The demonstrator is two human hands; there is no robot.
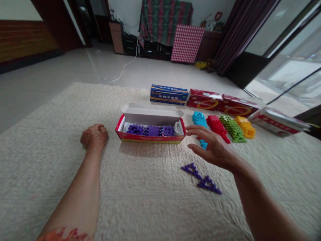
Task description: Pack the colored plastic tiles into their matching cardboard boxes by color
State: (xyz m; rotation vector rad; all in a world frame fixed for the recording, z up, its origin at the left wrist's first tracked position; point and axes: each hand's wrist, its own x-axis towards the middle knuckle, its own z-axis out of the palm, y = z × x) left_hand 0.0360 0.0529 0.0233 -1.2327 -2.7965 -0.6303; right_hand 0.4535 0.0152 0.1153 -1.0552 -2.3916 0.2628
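An open red cardboard box (150, 138) stands in front of me with its white lid flap (152, 110) raised at the back. Purple interlocking plastic pieces (152, 130) lie in a row inside it, with something white at the right end. My right hand (212, 144) hovers by the box's right end, thumb and fingers apart, holding nothing. Below it, two purple triangular pieces (209, 185) lie on the cloth. To the left of the box my left hand (94, 136) rests on the cloth in a fist; whether anything is inside it is hidden.
Stacks of blue (199, 119), red (217, 129), green (233, 129) and yellow pieces (245, 127) lie at the right. Behind them stand a blue box (169, 94), two dark red boxes (204, 99) and a white-and-red box (279, 121). A quilted cream cloth (140, 201) covers the surface.
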